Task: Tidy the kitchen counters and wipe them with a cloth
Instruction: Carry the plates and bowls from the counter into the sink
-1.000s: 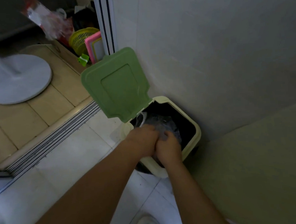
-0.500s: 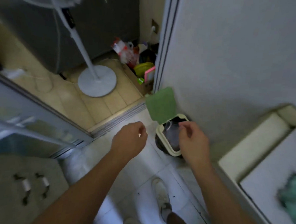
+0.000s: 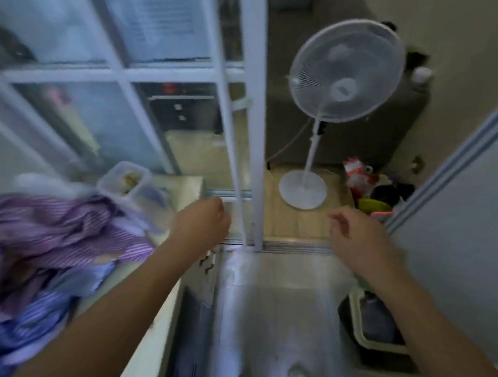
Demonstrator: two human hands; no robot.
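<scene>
My left hand [image 3: 203, 220] hangs in the air over the end of the pale counter [image 3: 183, 186], fingers loosely curled, holding nothing. My right hand [image 3: 355, 234] is raised above the floor, fingers relaxed and empty. A heap of purple and blue striped cloth [image 3: 47, 244] lies on the counter at the left. A clear plastic container [image 3: 125, 181] stands behind the heap. The cream waste bin [image 3: 359, 336] sits low at the right, partly hidden by my right forearm. The view is blurred.
A white glazed sliding door [image 3: 238, 130] stands straight ahead. Beyond it are a white pedestal fan [image 3: 343, 74], a red-and-white bag [image 3: 357, 173] and a yellow basket [image 3: 374, 205]. A grey wall [image 3: 463, 233] closes the right side. Tiled floor [image 3: 278, 303] runs between counter and bin.
Both hands have left the bin and risen. The view has swung up and left from the bin to the counter, the cloth heap and the glazed door.
</scene>
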